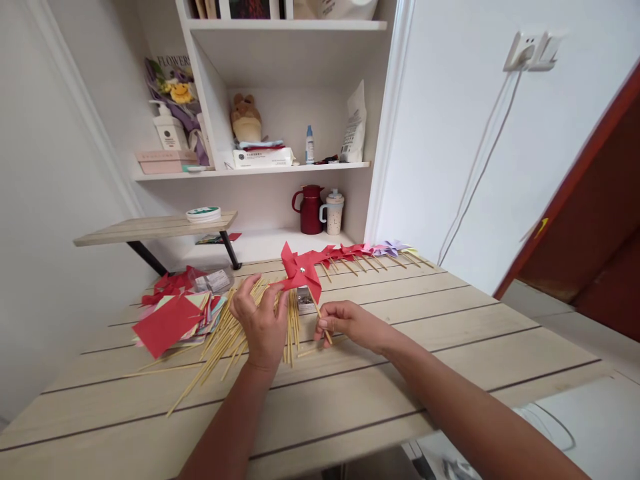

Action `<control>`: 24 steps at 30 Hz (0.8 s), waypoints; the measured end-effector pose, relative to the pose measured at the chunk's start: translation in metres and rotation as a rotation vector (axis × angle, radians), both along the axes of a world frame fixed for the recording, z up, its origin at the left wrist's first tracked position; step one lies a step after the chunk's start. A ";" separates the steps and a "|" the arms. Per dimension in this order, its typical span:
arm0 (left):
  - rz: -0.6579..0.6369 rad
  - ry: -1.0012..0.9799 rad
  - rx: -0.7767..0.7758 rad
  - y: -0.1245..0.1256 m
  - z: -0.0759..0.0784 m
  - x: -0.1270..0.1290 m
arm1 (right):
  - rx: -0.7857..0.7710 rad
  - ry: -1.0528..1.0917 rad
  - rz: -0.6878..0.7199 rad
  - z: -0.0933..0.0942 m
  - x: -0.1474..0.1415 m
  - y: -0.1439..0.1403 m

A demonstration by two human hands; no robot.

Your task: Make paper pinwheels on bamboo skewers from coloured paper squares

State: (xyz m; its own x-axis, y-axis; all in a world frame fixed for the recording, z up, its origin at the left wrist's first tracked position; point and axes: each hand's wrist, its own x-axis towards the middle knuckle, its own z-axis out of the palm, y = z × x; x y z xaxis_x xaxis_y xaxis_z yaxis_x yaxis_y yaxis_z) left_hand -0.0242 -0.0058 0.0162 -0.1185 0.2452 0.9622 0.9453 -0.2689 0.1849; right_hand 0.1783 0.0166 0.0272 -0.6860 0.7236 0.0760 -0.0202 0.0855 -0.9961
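A red paper pinwheel (pixel 303 269) with a metal pin at its centre is held up on a thin wooden stick. My right hand (pixel 345 323) grips that stick between thumb and fingers, below the paper. My left hand (pixel 263 317) is at the pinwheel's lower left blade, its fingers apart and curved. The fingertips are at the blade's edge; whether they touch it I cannot tell. Beneath and beside my left hand lies a spread pile of loose wooden sticks (pixel 220 337). A small box of metal pins (pixel 306 300) is partly hidden behind the pinwheel.
Coloured paper squares (pixel 167 325) are stacked at left, beside folded red paper (pixel 173 283) and a clear plastic box (pixel 214 280). A row of pinwheels (pixel 350 252) lies along the table's back edge. Behind are a small raised shelf (pixel 150 227), a red jug (pixel 311 210) and a cup (pixel 334 212).
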 end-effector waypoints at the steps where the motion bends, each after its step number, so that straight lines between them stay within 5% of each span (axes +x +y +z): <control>1: -0.002 -0.005 -0.003 0.000 0.000 0.000 | -0.002 0.001 0.002 0.000 0.000 0.000; 17: -0.044 0.080 0.038 0.000 0.001 0.002 | 0.021 0.037 0.021 -0.006 0.000 0.006; 24: -0.091 -0.067 0.079 0.002 0.003 -0.001 | 0.056 0.114 -0.153 0.002 0.002 0.009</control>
State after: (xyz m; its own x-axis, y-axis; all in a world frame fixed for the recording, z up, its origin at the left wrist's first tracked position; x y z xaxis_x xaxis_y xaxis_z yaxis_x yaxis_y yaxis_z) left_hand -0.0255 -0.0042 0.0189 -0.1642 0.1811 0.9697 0.9026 -0.3690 0.2218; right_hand 0.1803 0.0255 0.0293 -0.5530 0.8112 0.1900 -0.1152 0.1513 -0.9817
